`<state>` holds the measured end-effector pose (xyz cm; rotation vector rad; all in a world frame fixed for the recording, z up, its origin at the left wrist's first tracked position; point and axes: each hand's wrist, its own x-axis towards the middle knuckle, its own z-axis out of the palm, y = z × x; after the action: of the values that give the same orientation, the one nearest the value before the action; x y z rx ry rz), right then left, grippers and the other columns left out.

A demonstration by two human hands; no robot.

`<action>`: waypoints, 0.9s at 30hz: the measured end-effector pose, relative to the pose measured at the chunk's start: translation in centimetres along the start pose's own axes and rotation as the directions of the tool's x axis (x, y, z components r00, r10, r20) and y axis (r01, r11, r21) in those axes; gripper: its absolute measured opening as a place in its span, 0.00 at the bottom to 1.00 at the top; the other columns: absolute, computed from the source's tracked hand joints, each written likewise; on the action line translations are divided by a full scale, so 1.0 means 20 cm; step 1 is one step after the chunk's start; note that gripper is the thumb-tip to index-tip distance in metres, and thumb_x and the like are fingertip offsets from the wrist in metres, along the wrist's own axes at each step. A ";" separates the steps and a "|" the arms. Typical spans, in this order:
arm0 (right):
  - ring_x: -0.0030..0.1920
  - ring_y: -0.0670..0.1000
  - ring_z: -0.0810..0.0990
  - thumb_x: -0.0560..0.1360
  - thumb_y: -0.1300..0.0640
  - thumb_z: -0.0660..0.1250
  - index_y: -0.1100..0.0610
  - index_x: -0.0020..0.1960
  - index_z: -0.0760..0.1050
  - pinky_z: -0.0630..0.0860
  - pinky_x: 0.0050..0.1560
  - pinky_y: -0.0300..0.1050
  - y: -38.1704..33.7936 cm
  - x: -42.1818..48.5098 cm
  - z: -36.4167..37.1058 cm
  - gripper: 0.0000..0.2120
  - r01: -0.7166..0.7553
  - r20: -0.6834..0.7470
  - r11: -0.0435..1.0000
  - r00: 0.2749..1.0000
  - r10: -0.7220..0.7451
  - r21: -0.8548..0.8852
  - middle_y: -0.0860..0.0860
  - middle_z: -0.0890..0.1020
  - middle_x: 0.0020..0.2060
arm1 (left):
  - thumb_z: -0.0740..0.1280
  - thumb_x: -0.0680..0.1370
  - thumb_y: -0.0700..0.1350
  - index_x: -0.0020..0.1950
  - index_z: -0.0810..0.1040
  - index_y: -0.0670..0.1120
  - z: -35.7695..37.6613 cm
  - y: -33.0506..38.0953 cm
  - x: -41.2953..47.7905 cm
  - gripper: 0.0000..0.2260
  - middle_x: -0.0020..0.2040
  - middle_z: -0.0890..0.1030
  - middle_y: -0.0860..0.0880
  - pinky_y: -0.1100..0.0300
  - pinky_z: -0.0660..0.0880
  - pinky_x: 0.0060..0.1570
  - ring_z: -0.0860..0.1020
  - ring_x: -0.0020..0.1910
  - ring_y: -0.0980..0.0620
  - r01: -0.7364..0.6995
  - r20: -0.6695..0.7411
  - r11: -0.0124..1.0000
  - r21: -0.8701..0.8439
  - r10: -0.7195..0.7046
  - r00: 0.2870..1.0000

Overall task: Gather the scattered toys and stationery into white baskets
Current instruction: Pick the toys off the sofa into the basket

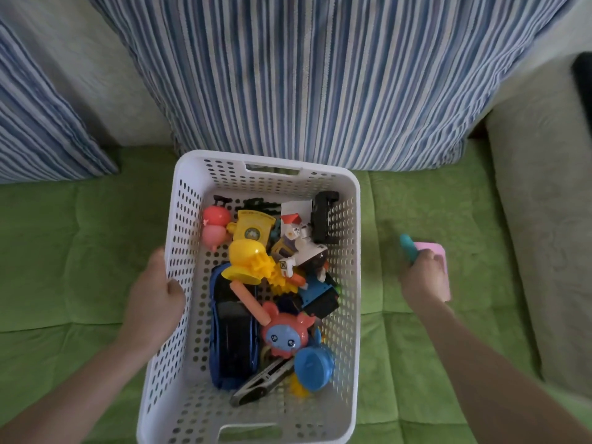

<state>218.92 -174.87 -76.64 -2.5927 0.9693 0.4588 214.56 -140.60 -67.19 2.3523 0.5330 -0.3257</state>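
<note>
- Set mid-seat on the sofa (80,251), far end against a striped cushion (304,75): the basket (179,219), roughly half full of toys, with a blue car (230,331) along its left wall.
- Gripped at the left rim by the left hand (153,296), fingers curled over the edge.
- Closed in the right hand (423,277), low on the seat toward its right edge: a pink block (432,248) and a teal stick (407,245), both partly hidden by fingers, so hard to identify.
- Probably light, stiff and a little slick; no sign of fragility.
- Best pinched across the block's flat sides, stick trapped against it to stop any sliding.
- Between that hand and the toy pile, only the basket's tall right wall to clear.
- Most spare floor inside at the near end.
- Close on the right, a grey armrest (544,219), out of the path.
</note>
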 end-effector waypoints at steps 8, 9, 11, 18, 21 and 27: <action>0.43 0.60 0.78 0.78 0.51 0.59 0.65 0.53 0.70 0.75 0.40 0.53 -0.25 -0.25 -0.24 0.16 0.274 -0.197 0.945 0.951 -0.239 0.178 0.60 0.78 0.44 | 0.55 0.77 0.30 0.63 0.67 0.39 -0.01 -0.01 -0.01 0.16 0.52 0.74 0.48 0.70 0.65 0.32 0.71 0.38 0.62 -0.037 0.018 0.999 -0.039 0.037 0.999; 0.41 0.59 0.77 0.78 0.52 0.59 0.64 0.53 0.70 0.76 0.40 0.53 -0.30 -0.31 -0.27 0.14 0.325 -0.202 0.928 0.936 -0.287 0.184 0.59 0.78 0.42 | 0.55 0.77 0.30 0.64 0.67 0.39 -0.01 -0.01 -0.01 0.16 0.50 0.74 0.50 0.70 0.66 0.32 0.71 0.37 0.63 -0.044 0.019 0.998 -0.051 0.045 0.999; 0.35 0.52 0.75 0.78 0.55 0.60 0.63 0.53 0.71 0.75 0.34 0.49 -0.39 -0.44 -0.32 0.11 0.421 -0.185 0.883 0.903 -0.387 0.208 0.55 0.77 0.40 | 0.56 0.77 0.30 0.63 0.67 0.38 -0.02 0.00 -0.02 0.15 0.42 0.74 0.53 0.67 0.67 0.30 0.72 0.35 0.58 -0.048 0.025 0.997 -0.068 0.049 0.998; 0.31 0.48 0.74 0.78 0.56 0.61 0.58 0.51 0.71 0.73 0.31 0.43 -0.65 -0.93 -0.23 0.06 0.487 0.049 0.740 0.820 -0.571 0.464 0.50 0.76 0.35 | 0.53 0.75 0.26 0.73 0.59 0.40 -0.05 -0.03 -0.03 0.27 0.66 0.71 0.42 0.60 0.69 0.58 0.72 0.57 0.52 -0.059 0.052 0.993 -0.104 0.065 0.997; 0.25 0.42 0.65 0.77 0.59 0.61 0.57 0.43 0.67 0.63 0.25 0.32 -0.69 -1.07 -0.11 0.05 0.275 0.235 0.727 0.825 -0.515 0.629 0.47 0.68 0.29 | 0.53 0.74 0.26 0.71 0.62 0.39 -0.06 -0.02 -0.04 0.26 0.55 0.77 0.44 0.70 0.68 0.43 0.73 0.45 0.56 -0.070 0.056 0.990 -0.123 0.077 0.995; 0.35 0.45 0.70 0.77 0.56 0.62 0.55 0.54 0.70 0.68 0.35 0.36 -0.65 -1.17 0.05 0.07 0.083 0.524 0.786 0.703 -0.482 0.613 0.49 0.73 0.40 | 0.58 0.75 0.30 0.59 0.68 0.38 -0.06 -0.02 -0.05 0.13 0.36 0.69 0.55 0.70 0.70 0.28 0.69 0.32 0.61 -0.103 0.052 0.990 -0.094 0.108 0.993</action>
<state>210.76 -152.03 -65.48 -1.7748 0.3304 0.7972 213.61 -139.76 -66.15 2.2660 0.3863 -0.3121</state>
